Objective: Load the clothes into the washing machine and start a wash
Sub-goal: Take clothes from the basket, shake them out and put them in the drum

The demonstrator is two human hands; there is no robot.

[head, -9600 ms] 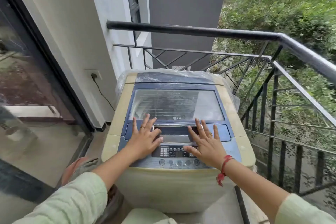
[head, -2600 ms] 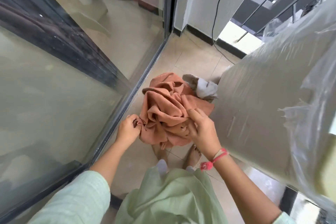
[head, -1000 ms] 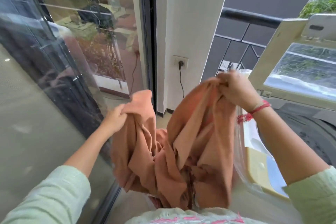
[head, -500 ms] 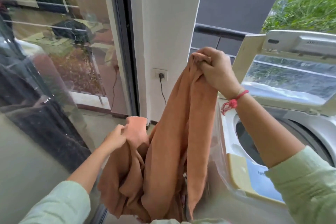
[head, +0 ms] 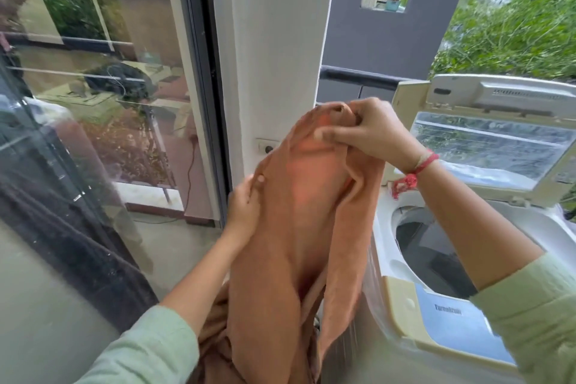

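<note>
A large rust-orange cloth point(head: 299, 227) hangs in front of me, left of the washing machine. My right hand point(head: 371, 131) grips its top edge at chest height. My left hand point(head: 246, 206) holds its left side lower down. The cloth's lower folds drop out of view at the bottom. The top-loading washing machine point(head: 405, 305) stands at the right with its lid point(head: 492, 140) raised. Its dark drum point(head: 430, 246) is open, partly hidden behind my right forearm.
A glass sliding door point(head: 93, 134) fills the left side. A white wall pillar point(head: 274, 50) carries a socket point(head: 265, 146) just behind the cloth. A dark balcony railing point(head: 358, 75) runs behind the machine, with green bushes beyond.
My left hand has risen from the low bunch to the cloth's upper left side. My right hand still holds the top, and the view has turned further toward the open machine.
</note>
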